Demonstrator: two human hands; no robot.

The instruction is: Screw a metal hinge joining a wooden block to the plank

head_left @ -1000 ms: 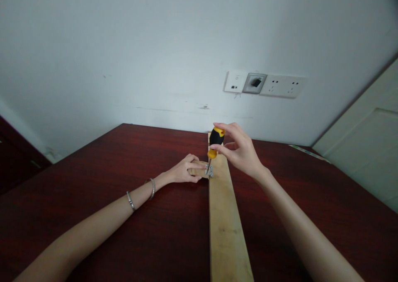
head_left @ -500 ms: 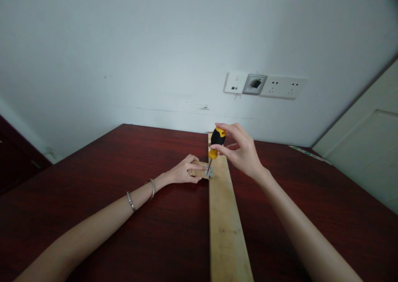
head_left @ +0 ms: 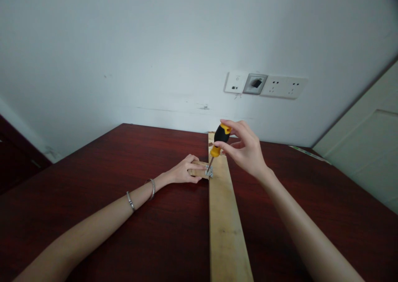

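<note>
My right hand (head_left: 245, 147) grips a black and yellow screwdriver (head_left: 222, 133) by its handle, thumb on one side and fingers on the other. The tool leans to the right, its tip down at a small metal hinge (head_left: 209, 171). That hinge spans a short wooden block (head_left: 196, 172) and a long wooden board (head_left: 226, 215). My left hand (head_left: 183, 171) is closed around the short block, pressing it against the board's left edge. Whether a screw sits under the tip is too small to tell.
The board lies lengthwise on a dark red wooden table (head_left: 139, 149) that meets a white wall (head_left: 155, 58). Sockets and switches (head_left: 280, 86) are mounted on the wall. A pale door (head_left: 367, 137) stands at the right, and a thin patterned strip (head_left: 309, 154) lies near the table's back right.
My right hand and the screwdriver handle have shifted slightly right and up, so the tool tilts more. The tip stays at the hinge. My left hand, block and board look unmoved.
</note>
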